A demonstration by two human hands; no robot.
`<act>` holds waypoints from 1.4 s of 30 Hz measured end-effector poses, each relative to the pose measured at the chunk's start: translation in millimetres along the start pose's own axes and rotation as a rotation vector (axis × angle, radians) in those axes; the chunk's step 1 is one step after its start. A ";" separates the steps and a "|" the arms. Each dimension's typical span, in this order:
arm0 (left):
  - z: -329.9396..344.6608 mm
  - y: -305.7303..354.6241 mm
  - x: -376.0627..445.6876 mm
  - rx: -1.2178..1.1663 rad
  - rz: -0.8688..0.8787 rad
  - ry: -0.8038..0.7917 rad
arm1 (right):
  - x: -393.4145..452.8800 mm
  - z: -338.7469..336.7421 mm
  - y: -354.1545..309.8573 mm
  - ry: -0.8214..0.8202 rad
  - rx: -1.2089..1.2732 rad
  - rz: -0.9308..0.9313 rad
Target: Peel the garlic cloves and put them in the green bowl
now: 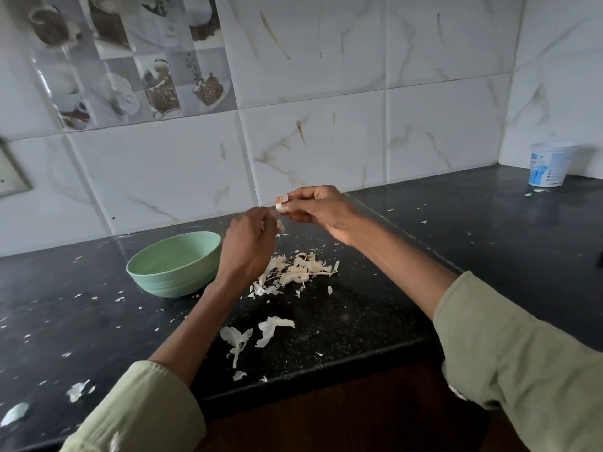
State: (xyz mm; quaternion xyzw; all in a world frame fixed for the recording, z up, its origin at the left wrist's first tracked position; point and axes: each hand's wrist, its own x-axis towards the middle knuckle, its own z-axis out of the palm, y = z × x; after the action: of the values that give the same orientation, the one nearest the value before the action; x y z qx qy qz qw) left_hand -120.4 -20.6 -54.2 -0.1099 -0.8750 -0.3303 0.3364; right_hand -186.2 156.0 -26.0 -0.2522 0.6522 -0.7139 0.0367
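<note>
The right hand (318, 208) pinches a small pale garlic clove (281, 206) at its fingertips, raised above the black speckled stone table (359, 308), with the clove's free end poking left toward the other hand. The left hand (249, 238) hangs just beside and slightly below it, fingers curled; a scrap of papery skin (280, 225) shows at its fingertips, though whether it is pinched there or falling loose I cannot tell. The round pale green bowl (174, 264) sits on the table to the left of both hands, nearest the left one, and no cloves can be seen in the part of its inside that shows. A heap of dry whitish garlic peelings (297, 270) lies right under the hands, just right of the bowl. Judging by this, stripping is under way, and the finished clove must travel left and down, across the left hand, to reach the bowl.
</note>
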 end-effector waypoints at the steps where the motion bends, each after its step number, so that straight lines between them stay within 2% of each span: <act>1: -0.2 0.7 0.5 0.015 0.004 0.005 | 0.8 -0.3 0.7 0.010 -0.042 -0.032; 5: -2.9 -3.0 0.5 -0.004 0.000 0.041 | 3.7 0.5 5.1 0.109 -0.345 -0.255; 8: -2.1 -1.8 1.7 -0.130 -0.055 0.060 | 3.8 2.2 6.7 0.140 -0.536 -0.412; 18: -1.4 -0.6 3.0 -0.474 -0.220 -0.023 | -3.0 10.1 1.3 0.096 -0.755 -0.618; 24: -2.9 -6.7 3.0 -0.463 -0.214 -0.012 | -4.2 12.9 0.9 0.052 -0.761 -0.624; 30: -2.9 -2.4 2.8 -0.460 -0.206 -0.001 | 3.7 5.2 4.6 0.087 -0.547 -0.437; 34: -4.1 -2.8 4.0 -0.449 -0.229 -0.009 | 3.2 3.9 4.1 0.039 -0.244 -0.190; 37: -5.6 -1.8 3.2 -0.435 -0.224 0.013 | 1.4 2.5 0.3 -0.016 -0.063 -0.082; 42: -2.2 -1.8 2.1 -0.226 -0.124 0.024 | 0.0 -1.3 -2.7 -0.006 0.027 0.007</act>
State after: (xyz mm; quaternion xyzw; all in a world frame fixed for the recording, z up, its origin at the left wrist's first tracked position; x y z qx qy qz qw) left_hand -121.6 -23.4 -52.5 -0.0890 -0.8332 -0.4482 0.3113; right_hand -185.9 157.6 -23.5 -0.2515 0.6435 -0.7216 0.0447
